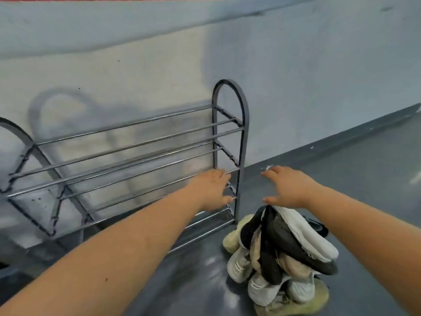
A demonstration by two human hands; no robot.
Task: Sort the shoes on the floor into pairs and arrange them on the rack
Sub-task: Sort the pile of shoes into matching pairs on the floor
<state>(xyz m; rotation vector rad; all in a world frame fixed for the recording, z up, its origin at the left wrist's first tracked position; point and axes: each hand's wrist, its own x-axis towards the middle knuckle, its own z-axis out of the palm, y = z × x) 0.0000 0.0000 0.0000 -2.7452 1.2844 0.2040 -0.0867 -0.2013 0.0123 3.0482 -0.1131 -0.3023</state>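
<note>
A grey metal shoe rack [241, 115] with several chrome rails stands against the wall, its shelves bare. To its right on the floor lies a heap of shoes [282, 254]: white, black and beige ones tangled together. My left hand [211, 190] reaches out with straight fingers in front of the rack's right end, near the lower rails. My right hand [287, 185] hovers with spread fingers just above the top of the heap, holding nothing.
The grey wall [319, 76] runs behind the rack and meets the dark grey floor [364, 179] along a baseboard. Open floor stretches right of the heap and in front of the rack.
</note>
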